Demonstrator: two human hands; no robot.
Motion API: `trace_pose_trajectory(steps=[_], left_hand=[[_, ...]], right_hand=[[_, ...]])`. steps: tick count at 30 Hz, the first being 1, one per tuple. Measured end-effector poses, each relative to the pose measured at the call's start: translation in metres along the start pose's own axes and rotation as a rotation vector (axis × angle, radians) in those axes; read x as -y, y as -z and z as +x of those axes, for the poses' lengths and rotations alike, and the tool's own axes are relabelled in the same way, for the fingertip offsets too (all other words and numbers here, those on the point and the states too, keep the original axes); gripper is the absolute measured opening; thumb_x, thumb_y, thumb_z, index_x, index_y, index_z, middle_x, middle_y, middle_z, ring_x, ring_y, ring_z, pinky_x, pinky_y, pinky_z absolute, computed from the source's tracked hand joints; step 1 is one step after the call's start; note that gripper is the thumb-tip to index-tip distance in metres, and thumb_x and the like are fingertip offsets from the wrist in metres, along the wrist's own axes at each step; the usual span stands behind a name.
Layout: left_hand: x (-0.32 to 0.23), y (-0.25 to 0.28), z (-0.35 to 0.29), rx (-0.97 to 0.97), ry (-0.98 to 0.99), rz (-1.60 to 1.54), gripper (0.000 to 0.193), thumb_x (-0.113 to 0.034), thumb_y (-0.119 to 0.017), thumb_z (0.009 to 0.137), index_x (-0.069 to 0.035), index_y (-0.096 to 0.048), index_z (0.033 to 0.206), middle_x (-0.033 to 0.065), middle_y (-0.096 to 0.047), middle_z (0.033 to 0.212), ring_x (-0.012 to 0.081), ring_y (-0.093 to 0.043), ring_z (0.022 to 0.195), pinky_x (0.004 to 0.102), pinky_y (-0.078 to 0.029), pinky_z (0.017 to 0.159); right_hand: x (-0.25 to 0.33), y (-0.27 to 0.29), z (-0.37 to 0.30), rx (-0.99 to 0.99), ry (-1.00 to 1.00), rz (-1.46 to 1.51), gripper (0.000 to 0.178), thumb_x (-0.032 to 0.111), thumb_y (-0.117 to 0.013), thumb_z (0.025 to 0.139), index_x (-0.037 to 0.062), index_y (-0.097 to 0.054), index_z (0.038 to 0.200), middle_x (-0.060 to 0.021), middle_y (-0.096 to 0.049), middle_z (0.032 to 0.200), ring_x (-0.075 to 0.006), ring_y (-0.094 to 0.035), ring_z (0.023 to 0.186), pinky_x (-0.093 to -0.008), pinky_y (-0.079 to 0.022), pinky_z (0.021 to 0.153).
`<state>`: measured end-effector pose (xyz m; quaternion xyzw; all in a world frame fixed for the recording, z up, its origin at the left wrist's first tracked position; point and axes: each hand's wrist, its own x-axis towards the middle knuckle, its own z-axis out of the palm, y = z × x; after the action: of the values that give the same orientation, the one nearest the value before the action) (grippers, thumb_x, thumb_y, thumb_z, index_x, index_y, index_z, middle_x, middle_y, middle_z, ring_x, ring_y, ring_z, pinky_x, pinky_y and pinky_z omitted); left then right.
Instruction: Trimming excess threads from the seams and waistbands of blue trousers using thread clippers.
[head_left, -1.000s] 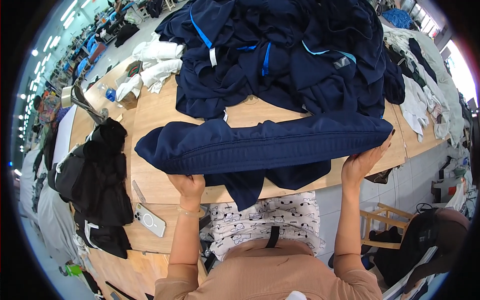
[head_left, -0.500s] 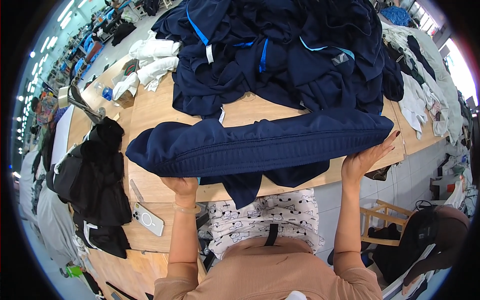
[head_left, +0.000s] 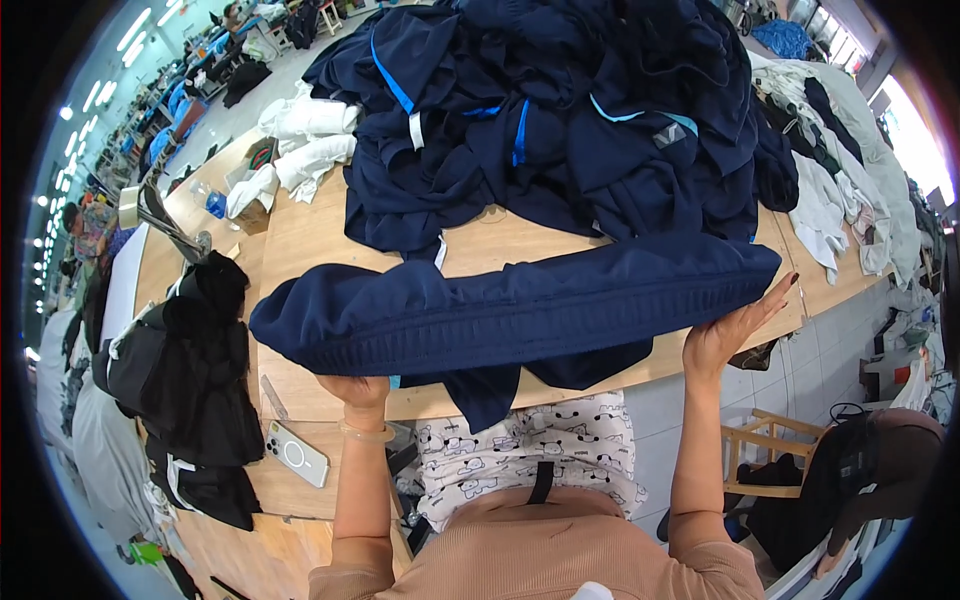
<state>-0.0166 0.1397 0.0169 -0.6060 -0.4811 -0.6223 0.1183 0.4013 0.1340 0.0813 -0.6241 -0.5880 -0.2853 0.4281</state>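
Note:
A dark navy garment (head_left: 520, 315) with a gathered elastic waistband is stretched sideways between my two hands, above the table's near edge. My left hand (head_left: 356, 391) grips its left end from below; the fingers are hidden under the cloth. At the other end my right hand (head_left: 718, 342) supports the waistband, some fingers straight along its edge and the rest hidden behind it. Loose cloth of the same garment hangs below the band toward my lap. Beyond it lies a big heap of navy garments (head_left: 560, 150) with blue and light-blue strips.
The wooden table (head_left: 310, 235) carries black folded cloth (head_left: 190, 370) at the left, near a phone (head_left: 296, 455) and a metal ruler (head_left: 273, 397). White cloth (head_left: 310, 120) lies at the far left, more pale cloth (head_left: 820, 220) at the right. A wooden stool (head_left: 770, 450) stands lower right.
The garment and both hands sit slightly lower in the picture, as does the table around them. The waistband stays stretched between the hands, and its folds have shifted a little.

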Motion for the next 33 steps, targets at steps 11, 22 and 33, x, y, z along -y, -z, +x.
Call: trace_pose_trajectory(steps=[11,22,33], left_hand=[[-0.028,0.011,0.078,0.509,-0.191,0.227,0.024,0.001,-0.063,0.074,-0.004,-0.066,0.098,0.0138,-0.065,0.097,0.0332,-0.058,0.102,0.0469,-0.038,0.098],[-0.178,-0.045,0.137,0.762,0.353,-1.232,0.017,0.007,-0.059,0.081,-0.006,-0.054,0.073,0.0300,-0.020,0.152,0.0453,-0.033,0.136,0.0432,-0.041,0.104],[-0.176,-0.035,0.129,0.502,0.583,-1.270,0.028,-0.009,-0.049,0.096,0.002,-0.052,0.122,0.0093,-0.060,0.117,0.0164,-0.059,0.106,0.0291,-0.045,0.095]], right_hand=[[-0.013,0.018,0.016,-0.001,0.238,0.103,0.021,0.014,-0.057,0.073,0.0075,-0.057,0.092,-0.0131,-0.055,0.100,-0.0379,-0.047,0.118,-0.0608,-0.029,0.104],[0.093,0.066,0.122,0.827,-0.064,1.548,0.019,-0.005,-0.046,0.089,0.0011,-0.052,0.106,-0.0058,-0.053,0.102,-0.0133,-0.053,0.097,-0.0256,-0.042,0.085],[0.083,0.063,0.092,0.916,-0.379,1.745,0.098,-0.014,-0.064,0.068,0.0082,-0.017,0.152,-0.0124,-0.035,0.148,-0.0133,-0.055,0.109,-0.0233,-0.053,0.071]])
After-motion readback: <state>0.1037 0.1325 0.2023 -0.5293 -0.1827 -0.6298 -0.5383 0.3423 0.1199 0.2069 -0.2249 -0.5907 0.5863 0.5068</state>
